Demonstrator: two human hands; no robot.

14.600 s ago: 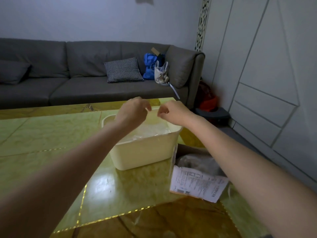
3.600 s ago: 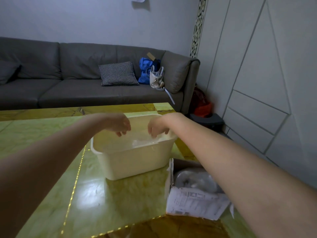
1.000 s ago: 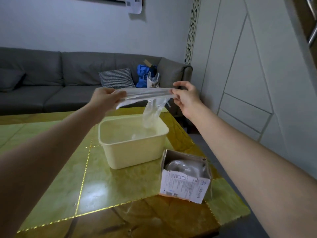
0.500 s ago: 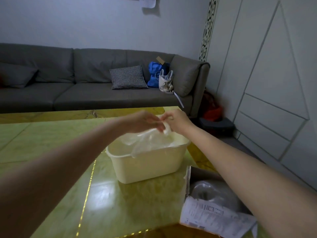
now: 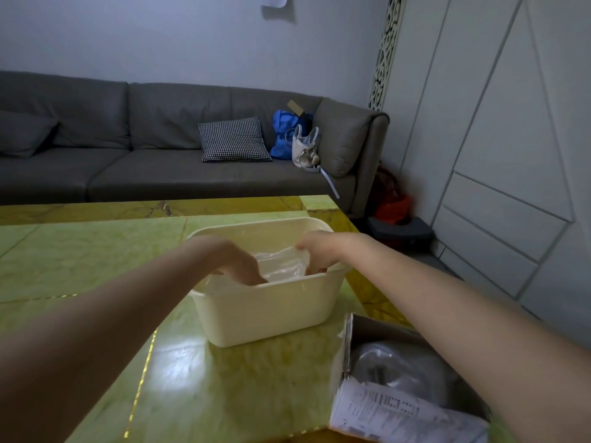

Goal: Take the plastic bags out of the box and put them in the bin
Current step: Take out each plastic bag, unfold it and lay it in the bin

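**Clear plastic bag being pressed into the cream bin by both hands**

A cream-coloured rectangular plastic bin (image 5: 265,310) is being kept on the glossy green-and-gold marble-patterned desk (image 5: 96,254), and every place below is being given relative to that bin. Inside it, a crumpled clear plastic bag (image 5: 281,265) is being held down, its upper fold being seen just below the bin's rim.

The left hand (image 5: 228,260) is being reached over the bin's near wall on the left side, with the fingers curled downward into the plastic; the grip is being closed on the bag. The right hand (image 5: 316,251) is being reached in over the bin's right end, and an edge of the same bag is being pinched there between curled fingers and thumb.

Just to the near right of the bin, an open brown cardboard box with a printed white label (image 5: 406,407) is being left on the desk, and more bunched clear plastic (image 5: 399,369) is being seen inside it.

Beyond the bin, a long grey fabric sofa (image 5: 160,174) is being seen, with a black-and-white chequered cushion (image 5: 233,143), a blue bag (image 5: 284,132) and a pale handbag (image 5: 305,148) lying on it.
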